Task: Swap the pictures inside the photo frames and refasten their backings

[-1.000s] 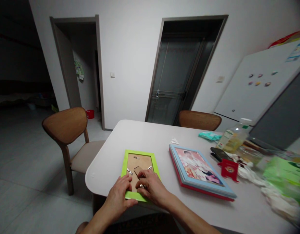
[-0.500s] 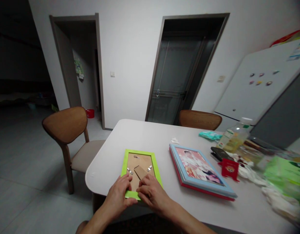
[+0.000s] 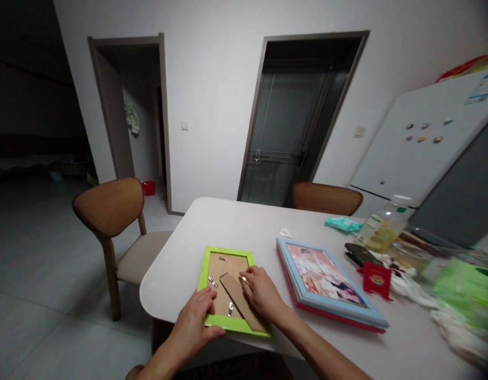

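Note:
A lime-green picture frame point(image 3: 203, 274) lies face down on the white table point(image 3: 244, 216), its brown backing board and slanted stand leg point(image 3: 238, 301) showing. Small metal clips are fixed around the board; one clip point(image 3: 230, 309) sits near the lower edge. My left hand point(image 3: 196, 314) is closed on the frame's lower left corner, thumb along the bottom edge. With fingers pinched, my right hand point(image 3: 263, 290) works at the clip on the right side, partly hidden beneath the fingertips.
Right of the frame is a stack of picture frames point(image 3: 327, 274), a blue one on top. Farther right are a bottle point(image 3: 382, 227), a dark phone-like object point(image 3: 360, 255), a red packet point(image 3: 377, 279) and a green bag point(image 3: 466, 287). Wooden chairs point(image 3: 109, 206) stand by the table.
My right hand has moved from the frame's bottom edge up to the right-side clip, uncovering the bottom clip and the stand leg. My left hand stays at the lower left corner.

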Available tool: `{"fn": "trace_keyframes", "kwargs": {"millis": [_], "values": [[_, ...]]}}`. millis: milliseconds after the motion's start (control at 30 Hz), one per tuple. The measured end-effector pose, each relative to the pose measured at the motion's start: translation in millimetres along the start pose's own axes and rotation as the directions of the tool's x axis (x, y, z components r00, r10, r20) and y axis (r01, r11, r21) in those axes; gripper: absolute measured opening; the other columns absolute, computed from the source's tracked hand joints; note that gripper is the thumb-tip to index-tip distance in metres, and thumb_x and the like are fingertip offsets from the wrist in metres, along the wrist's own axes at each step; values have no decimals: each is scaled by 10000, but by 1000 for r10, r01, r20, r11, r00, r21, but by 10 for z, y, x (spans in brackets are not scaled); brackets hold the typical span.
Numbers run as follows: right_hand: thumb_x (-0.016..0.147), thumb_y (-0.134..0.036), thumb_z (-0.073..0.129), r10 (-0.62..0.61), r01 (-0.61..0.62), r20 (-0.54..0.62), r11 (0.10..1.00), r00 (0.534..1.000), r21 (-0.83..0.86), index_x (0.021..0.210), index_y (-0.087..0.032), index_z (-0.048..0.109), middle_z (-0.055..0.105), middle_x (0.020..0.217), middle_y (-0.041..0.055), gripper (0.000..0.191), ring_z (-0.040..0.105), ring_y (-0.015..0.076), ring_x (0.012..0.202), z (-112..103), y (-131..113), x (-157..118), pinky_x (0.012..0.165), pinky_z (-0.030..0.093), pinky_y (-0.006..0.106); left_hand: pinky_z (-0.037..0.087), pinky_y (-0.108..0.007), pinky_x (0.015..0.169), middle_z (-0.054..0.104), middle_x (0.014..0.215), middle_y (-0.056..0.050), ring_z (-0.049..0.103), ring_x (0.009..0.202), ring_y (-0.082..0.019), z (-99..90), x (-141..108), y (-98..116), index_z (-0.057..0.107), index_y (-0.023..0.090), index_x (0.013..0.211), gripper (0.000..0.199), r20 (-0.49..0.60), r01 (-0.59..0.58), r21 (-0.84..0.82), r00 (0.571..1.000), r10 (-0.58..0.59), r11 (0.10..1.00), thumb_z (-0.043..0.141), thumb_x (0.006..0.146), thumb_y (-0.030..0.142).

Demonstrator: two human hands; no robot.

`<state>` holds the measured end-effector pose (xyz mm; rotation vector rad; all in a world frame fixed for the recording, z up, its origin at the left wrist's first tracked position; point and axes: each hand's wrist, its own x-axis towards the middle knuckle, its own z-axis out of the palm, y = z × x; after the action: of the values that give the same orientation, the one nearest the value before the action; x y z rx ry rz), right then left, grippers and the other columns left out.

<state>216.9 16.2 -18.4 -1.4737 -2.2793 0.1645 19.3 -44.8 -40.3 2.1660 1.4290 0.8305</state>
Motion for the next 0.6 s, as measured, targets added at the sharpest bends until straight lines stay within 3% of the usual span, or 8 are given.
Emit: {"fn": "trace_keyframes", "kwargs": {"millis": [133,400,600], "values": [[788,-189,396,-23,26,27,993,999,-111,745,-160,626,540,840,86,236,439,188,831,3,43,59,756,338,280,296,-382,979,539,1153,-82,405,1151,-229,-11,10,24,494,201,697,287,-1,8,-1,1000,-8,1000,725,527,199],[817,-199,360,-26,28,15,993,1000,-114,711,-145,605,554,798,83,272,442,184,861,3,24,-13,775,318,272,324,-375,961,527,1170,-75,400,1155,-232,14,-6,4,500,205,707,275,-20,-7,-12,1000,7,1000,714,535,203],[820,-202,362,-40,42,13,978,999,-207,664,-153,593,573,732,81,284,467,179,772,46,41,-13,748,319,283,317,-368,967,543,1149,-63,405,1153,-225,-3,-7,32,500,206,701,275,-15,2,-1,1000,-2,1000,718,533,198]]}}
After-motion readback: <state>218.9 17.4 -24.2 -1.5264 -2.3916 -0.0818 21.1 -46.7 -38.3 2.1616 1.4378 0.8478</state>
